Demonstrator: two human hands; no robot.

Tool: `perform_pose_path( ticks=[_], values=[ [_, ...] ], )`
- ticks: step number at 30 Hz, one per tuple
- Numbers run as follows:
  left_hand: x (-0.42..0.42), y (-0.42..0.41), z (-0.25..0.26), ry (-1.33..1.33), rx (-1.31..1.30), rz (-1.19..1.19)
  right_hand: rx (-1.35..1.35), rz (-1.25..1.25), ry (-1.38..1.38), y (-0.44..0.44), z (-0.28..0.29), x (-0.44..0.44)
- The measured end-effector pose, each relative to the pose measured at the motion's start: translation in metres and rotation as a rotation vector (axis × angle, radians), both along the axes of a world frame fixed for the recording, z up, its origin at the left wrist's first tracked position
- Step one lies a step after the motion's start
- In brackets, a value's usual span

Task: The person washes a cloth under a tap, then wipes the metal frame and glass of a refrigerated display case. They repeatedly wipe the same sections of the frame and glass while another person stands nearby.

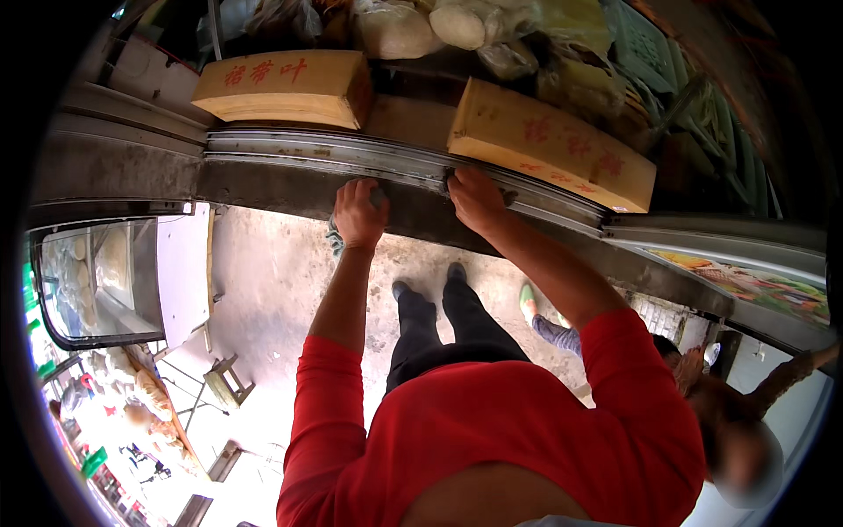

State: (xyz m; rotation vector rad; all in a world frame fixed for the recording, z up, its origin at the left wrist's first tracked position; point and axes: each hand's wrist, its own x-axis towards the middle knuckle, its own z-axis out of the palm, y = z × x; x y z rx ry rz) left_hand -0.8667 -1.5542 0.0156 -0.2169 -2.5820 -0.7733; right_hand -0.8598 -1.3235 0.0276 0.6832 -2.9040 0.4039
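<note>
My left hand (359, 214) is closed around a grey-green cloth (335, 238), whose end hangs below the fingers at the front of a dark ledge (263, 188). To the right, my right hand (477, 197) has its curled fingertips at the metal sliding-door track (316, 151) that runs along this ledge. Something small and dark shows at those fingertips; whether they grip it is not clear. Behind the track lie two cardboard boxes with red writing, a left box (280, 85) and a right box (553, 145).
Bagged pale goods (395, 29) and a green plastic crate (642, 49) are behind the boxes. A glass-fronted case (99, 283) stands left, near a wooden stool (227, 382). Other people are close by on my right, one wearing a green shoe (527, 303).
</note>
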Motion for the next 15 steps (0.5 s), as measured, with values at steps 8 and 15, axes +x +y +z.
perform_pose_path(
  ticks=[8, 15],
  values=[
    [0.004, -0.004, -0.003, -0.029, -0.001, 0.033, 0.24, -0.18, -0.154, 0.123, 0.012, 0.058],
    [0.0, 0.001, -0.001, 0.007, -0.016, -0.004, 0.017, -0.034, 0.031, 0.001, -0.009, 0.0]
  ],
)
